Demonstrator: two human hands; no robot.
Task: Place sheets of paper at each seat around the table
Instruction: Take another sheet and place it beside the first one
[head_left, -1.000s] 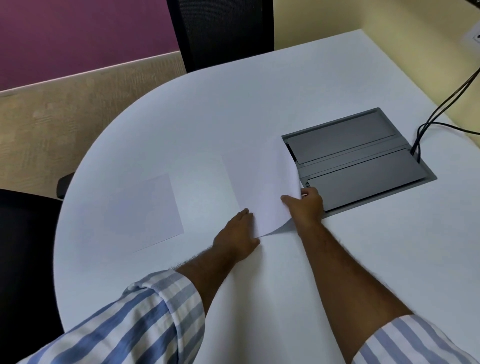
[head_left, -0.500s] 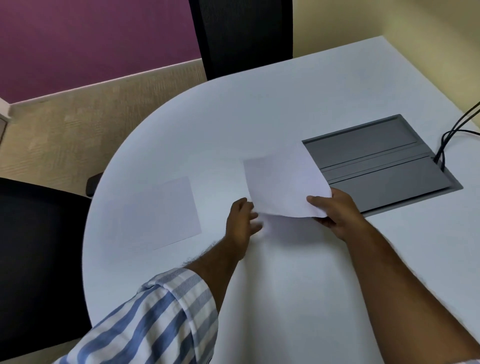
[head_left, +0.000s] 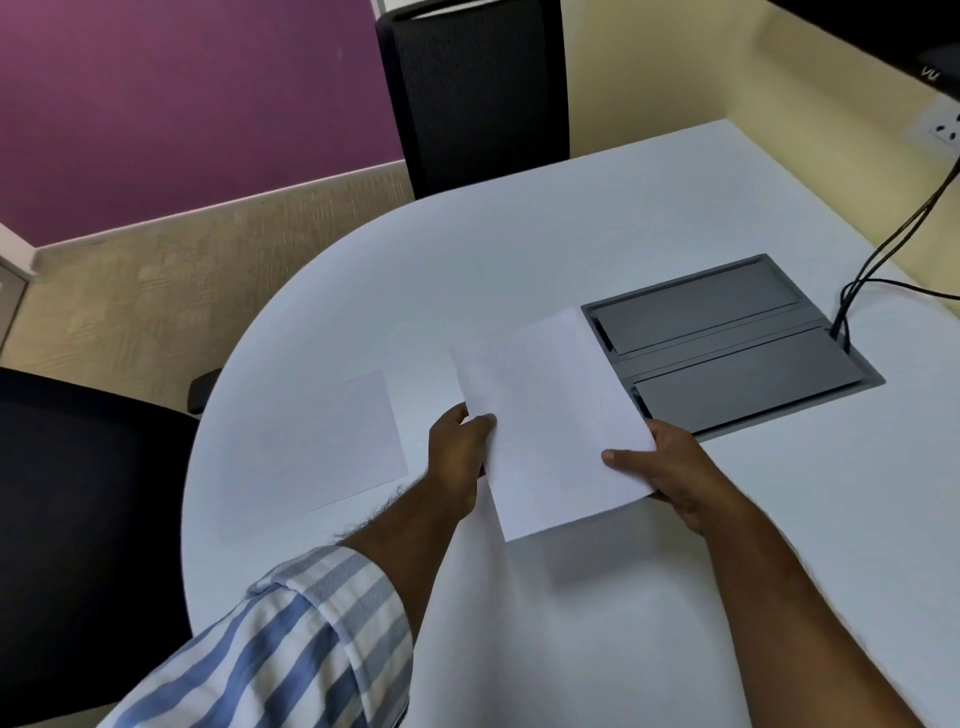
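A held sheet (head_left: 550, 421) is hanging lifted above the white table (head_left: 519, 249), just near the grey cable box (head_left: 727, 343), while a placed sheet (head_left: 332, 441) is lying flat before the left chair (head_left: 78, 493); one seat looks served, and the far chair (head_left: 472, 93) is waiting. The left hand (head_left: 457, 457) is pinching its left edge, and the right hand (head_left: 670, 478) is clamping the right edge, thumb on top, fingers underneath.

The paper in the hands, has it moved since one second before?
Yes. The held paper has come up off the table and toward the person, away from the grey cable box, and both hands grip it now.
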